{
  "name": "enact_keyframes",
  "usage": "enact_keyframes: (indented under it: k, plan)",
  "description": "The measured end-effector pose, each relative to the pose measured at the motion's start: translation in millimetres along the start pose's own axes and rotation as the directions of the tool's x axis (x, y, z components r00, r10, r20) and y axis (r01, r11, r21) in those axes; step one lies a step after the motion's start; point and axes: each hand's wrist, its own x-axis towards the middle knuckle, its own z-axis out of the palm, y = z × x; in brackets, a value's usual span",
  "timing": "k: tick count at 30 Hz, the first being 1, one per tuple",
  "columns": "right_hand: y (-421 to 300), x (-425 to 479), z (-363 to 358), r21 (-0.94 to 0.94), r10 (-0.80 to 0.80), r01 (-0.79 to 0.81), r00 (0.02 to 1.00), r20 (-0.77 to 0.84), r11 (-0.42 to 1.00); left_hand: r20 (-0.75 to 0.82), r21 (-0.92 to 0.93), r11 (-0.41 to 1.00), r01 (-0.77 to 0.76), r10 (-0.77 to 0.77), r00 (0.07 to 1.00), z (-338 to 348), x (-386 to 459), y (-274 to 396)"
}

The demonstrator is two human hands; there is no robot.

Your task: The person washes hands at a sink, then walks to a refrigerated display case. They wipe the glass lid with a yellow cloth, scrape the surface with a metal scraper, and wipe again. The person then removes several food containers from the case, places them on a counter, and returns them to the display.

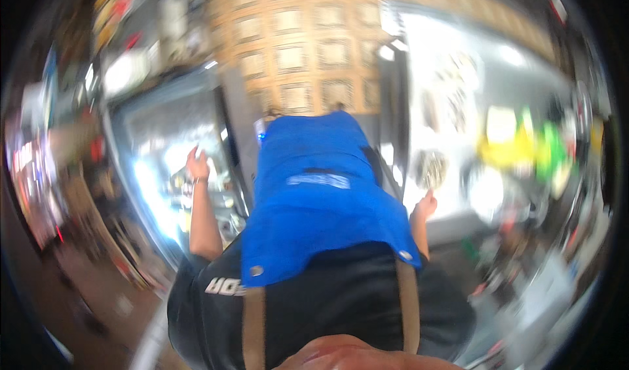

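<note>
My left hand (198, 163) is raised on the left, over or in front of a lit glass-fronted cabinet (162, 109). Its fingers look apart, and I see nothing held in it. On the right, my right hand (426, 204) is curled at the near edge of a bright white counter (442, 36). Just beyond its fingers is a rounded, brownish-grey thing (432, 168), too blurred to name. Whether the hand grips it or only comes close, I cannot tell. A blue apron (314, 149) covers my front.
Orange-tan tiles (290, 58) with pale squares cover the floor ahead. Yellow (506, 149) and green (550, 151) blurred items stand on the right-hand counter, near a round whitish thing (486, 190). Blurred shelving (98, 203) runs along the far left.
</note>
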Motion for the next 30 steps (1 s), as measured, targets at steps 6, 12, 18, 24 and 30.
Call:
enact_keyframes:
  k: [6,12,18,24,30]
  plan:
    - [-131.2,-112.5,124.2,0.024,-0.323,0.39,0.723,0.611,0.92,-0.01,0.161,0.985,0.061,-0.061,0.998,60.2,46.8,-114.7]
    - [-270.2,-260.8,390.2,0.073,-0.442,0.781,0.272,0.855,0.621,0.268,0.26,0.964,0.053,-0.125,0.955,166.0,94.0,-139.2]
    - [-273.6,-452.9,616.6,0.352,-0.562,0.915,-0.399,0.725,-0.195,0.349,0.254,0.919,-0.302,0.204,0.914,238.5,141.8,-120.4]
    - [-221.3,-526.6,657.4,-0.018,-0.466,0.868,-0.249,0.849,-0.496,0.134,-0.136,0.921,0.365,-0.348,0.928,227.0,124.1,-164.5]
    - [-218.4,-522.4,668.0,0.087,-0.477,0.856,-0.365,0.8,-0.51,-0.17,0.054,0.831,0.553,-0.538,0.826,229.5,91.3,-236.5]
